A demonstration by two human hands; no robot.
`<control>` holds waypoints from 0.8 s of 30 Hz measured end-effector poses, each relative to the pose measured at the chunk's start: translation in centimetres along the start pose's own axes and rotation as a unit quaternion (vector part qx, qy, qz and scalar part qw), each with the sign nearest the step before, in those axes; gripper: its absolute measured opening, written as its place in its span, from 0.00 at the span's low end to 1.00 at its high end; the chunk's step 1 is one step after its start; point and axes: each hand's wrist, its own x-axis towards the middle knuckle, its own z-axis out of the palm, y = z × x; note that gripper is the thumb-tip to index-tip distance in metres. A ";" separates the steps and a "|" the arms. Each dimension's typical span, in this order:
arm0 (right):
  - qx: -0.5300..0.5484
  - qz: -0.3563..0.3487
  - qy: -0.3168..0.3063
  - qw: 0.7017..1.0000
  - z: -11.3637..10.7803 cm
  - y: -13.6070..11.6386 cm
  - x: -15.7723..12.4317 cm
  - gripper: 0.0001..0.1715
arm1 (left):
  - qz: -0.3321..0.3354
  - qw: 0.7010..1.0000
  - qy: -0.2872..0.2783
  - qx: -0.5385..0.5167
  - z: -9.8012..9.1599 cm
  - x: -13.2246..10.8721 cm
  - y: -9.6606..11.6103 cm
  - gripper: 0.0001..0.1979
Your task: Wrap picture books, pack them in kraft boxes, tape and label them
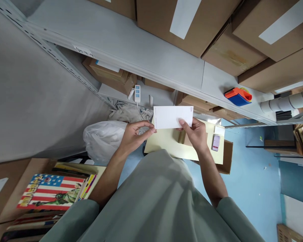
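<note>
A white rectangular card (166, 116), perhaps an envelope, is held up in front of me, with a small round mark in its upper right corner and a faint line of print along its left edge. My right hand (195, 131) grips its lower right part, thumb on the face and fingers behind. At the lower left corner, the thumb and index finger of my left hand (138, 132) are pinched together on the card. Below and behind it stands a pale yellow table (161, 144), bearing a small cardboard box (185, 138) and a phone (215, 142).
A metal shelf (131, 43) with large cardboard boxes (176, 20) spans the front. On it lie an orange-and-blue tape dispenser (238, 96) and a power strip (137, 93). A white plastic bag (103, 137) is left; a carton of comic books (52, 191) sits lower left.
</note>
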 end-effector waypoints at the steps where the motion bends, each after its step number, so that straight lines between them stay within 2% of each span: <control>1: 0.000 0.000 -0.001 1.000 -0.1 0.0 -0.1 0.28 | 0.001 1.000 -0.001 -0.001 0.1 -0.1 0.0 0.11; 6: -0.004 0.007 -0.002 1.000 -0.4 0.0 -0.6 0.26 | 0.006 1.000 -0.004 0.002 0.4 -0.4 0.4 0.11; 10: -0.044 0.034 -0.005 0.998 -0.1 1.4 -0.5 0.29 | 0.025 0.999 -0.013 0.019 0.6 -0.7 0.4 0.10; 12: -0.107 0.015 0.022 0.994 0.3 2.0 -0.6 0.30 | 0.035 0.999 -0.016 0.031 0.7 -0.9 0.3 0.09; 14: -0.163 -0.042 0.044 0.985 0.9 2.3 -1.0 0.29 | 0.045 0.998 -0.019 0.049 0.8 -1.2 0.2 0.09; 15: -0.173 -0.076 0.035 0.981 1.2 2.3 -1.4 0.25 | 0.051 0.997 -0.023 0.060 0.8 -1.3 0.1 0.09; 17: -0.154 -0.129 -0.029 0.979 1.9 1.9 -2.4 0.18 | 0.067 0.994 -0.034 0.085 0.7 -1.5 0.1 0.09; 20: -0.104 -0.162 -0.121 0.974 2.9 1.1 -3.7 0.15 | 0.097 0.987 -0.059 0.118 0.6 -1.8 0.3 0.08; 24: -0.090 -0.164 -0.133 0.973 3.8 0.3 -4.7 0.14 | 0.115 0.981 -0.068 0.142 0.6 -2.3 0.8 0.07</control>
